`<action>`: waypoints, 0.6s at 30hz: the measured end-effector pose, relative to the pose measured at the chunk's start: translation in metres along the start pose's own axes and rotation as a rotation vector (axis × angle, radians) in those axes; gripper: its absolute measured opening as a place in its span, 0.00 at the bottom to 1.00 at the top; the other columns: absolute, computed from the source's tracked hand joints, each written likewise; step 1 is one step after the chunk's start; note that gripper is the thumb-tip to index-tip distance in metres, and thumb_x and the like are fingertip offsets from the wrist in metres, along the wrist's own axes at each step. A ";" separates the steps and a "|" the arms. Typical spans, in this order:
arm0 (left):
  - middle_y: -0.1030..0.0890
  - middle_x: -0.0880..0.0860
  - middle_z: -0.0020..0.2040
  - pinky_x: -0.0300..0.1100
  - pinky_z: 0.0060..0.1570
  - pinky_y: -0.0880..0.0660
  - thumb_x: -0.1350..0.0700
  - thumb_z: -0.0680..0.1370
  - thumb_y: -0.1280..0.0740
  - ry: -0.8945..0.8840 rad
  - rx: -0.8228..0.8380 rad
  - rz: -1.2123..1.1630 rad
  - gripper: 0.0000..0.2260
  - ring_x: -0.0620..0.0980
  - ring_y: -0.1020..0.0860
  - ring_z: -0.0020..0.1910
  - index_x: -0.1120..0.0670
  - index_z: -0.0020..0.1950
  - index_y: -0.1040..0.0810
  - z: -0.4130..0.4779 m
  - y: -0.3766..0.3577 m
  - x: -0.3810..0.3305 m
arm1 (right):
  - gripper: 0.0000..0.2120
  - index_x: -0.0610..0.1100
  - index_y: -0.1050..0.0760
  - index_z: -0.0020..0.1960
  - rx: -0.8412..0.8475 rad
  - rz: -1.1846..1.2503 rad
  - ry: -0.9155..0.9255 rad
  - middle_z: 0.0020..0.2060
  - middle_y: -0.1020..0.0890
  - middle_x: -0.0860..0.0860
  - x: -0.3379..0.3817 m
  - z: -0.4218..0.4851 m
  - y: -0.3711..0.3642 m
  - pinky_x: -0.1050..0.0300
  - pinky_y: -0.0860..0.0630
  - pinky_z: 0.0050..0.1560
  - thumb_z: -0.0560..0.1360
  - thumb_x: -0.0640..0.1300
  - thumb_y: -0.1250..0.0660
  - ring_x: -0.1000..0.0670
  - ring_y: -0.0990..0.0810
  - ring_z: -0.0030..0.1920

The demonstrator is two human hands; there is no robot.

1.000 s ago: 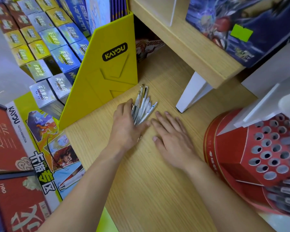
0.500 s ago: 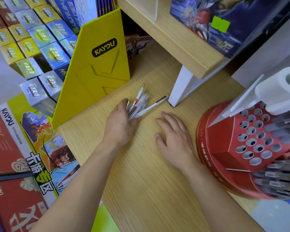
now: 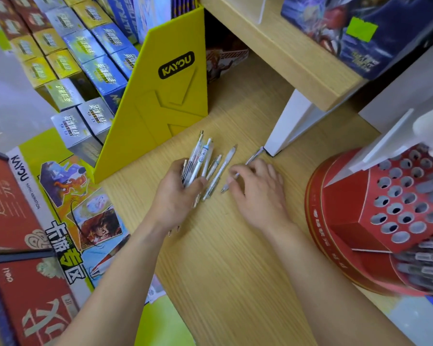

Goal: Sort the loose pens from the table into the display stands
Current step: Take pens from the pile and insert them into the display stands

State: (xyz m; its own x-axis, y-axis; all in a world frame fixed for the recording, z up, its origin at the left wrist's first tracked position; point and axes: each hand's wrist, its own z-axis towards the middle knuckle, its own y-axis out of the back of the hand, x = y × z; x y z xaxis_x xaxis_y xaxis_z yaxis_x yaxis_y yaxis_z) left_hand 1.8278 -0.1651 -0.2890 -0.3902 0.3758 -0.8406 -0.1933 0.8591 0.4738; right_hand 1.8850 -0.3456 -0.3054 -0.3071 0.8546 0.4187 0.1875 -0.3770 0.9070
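Pale wood worktop (image 3: pixel 235 258) in a stationery shop, where a person gathers loose pens for sorting. The left hand (image 3: pixel 178 198) grips a bundle of pens (image 3: pixel 200 158), its fingers and thumb curled round their lower ends, so the barrels fan out away from the body towards a yellow KAYOU divider (image 3: pixel 165 108). The right hand (image 3: pixel 260 193) lies just beside it, fingers (image 3: pixel 238 171) curled over a slim pen (image 3: pixel 254 156), which they appear to pinch against the worktop. That pen's long axis runs diagonally, from near the thumb up and away to the right.

Between the hands lies a clear pen (image 3: pixel 224 166), parallel to the bundle, its near end just beside the left thumb. Whether it belongs to the left hand's grip cannot be told.

The red display stand (image 3: pixel 348 201), its sloped face pierced with round holes, stands to the right, near the right hand and well apart from the left. The right hand looks better placed to feed the holes. Each pen would likely have to be turned end-on to a hole first.
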 end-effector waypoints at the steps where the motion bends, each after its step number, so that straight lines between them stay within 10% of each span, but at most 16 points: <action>1: 0.19 0.47 0.43 0.29 0.35 0.32 0.56 0.81 0.31 0.002 0.003 -0.017 0.12 0.34 0.24 0.36 0.53 0.62 0.28 -0.002 0.003 0.001 | 0.11 0.55 0.23 0.56 -0.012 -0.004 -0.023 0.51 0.25 0.51 0.003 0.003 -0.001 0.47 0.32 0.55 0.79 0.58 0.39 0.46 0.27 0.55; 7: 0.21 0.49 0.45 0.29 0.35 0.32 0.56 0.80 0.30 0.051 -0.034 -0.048 0.13 0.40 0.25 0.40 0.51 0.62 0.29 -0.010 0.016 0.007 | 0.06 0.49 0.29 0.50 -0.044 0.072 -0.102 0.46 0.22 0.51 0.007 -0.006 0.002 0.49 0.28 0.49 0.77 0.50 0.33 0.45 0.23 0.50; 13: 0.17 0.59 0.47 0.31 0.30 0.32 0.55 0.81 0.31 0.125 -0.023 -0.088 0.13 0.48 0.23 0.40 0.54 0.63 0.29 -0.020 0.022 0.008 | 0.25 0.49 0.31 0.65 0.006 0.124 -0.304 0.47 0.17 0.51 0.013 -0.012 0.008 0.49 0.23 0.49 0.74 0.59 0.30 0.44 0.19 0.51; 18: 0.21 0.53 0.46 0.29 0.31 0.32 0.54 0.81 0.31 0.158 -0.041 -0.158 0.10 0.46 0.25 0.40 0.51 0.59 0.28 -0.035 0.024 0.006 | 0.12 0.46 0.25 0.47 0.023 0.085 -0.367 0.41 0.16 0.47 0.024 0.001 0.012 0.48 0.20 0.44 0.76 0.55 0.34 0.41 0.18 0.43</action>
State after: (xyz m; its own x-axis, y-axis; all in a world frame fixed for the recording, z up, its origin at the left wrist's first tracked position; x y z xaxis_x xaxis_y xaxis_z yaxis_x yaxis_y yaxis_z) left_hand 1.7893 -0.1538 -0.2735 -0.4878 0.1756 -0.8551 -0.2986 0.8869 0.3525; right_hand 1.8812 -0.3293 -0.2851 0.0646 0.8934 0.4446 0.2205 -0.4473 0.8668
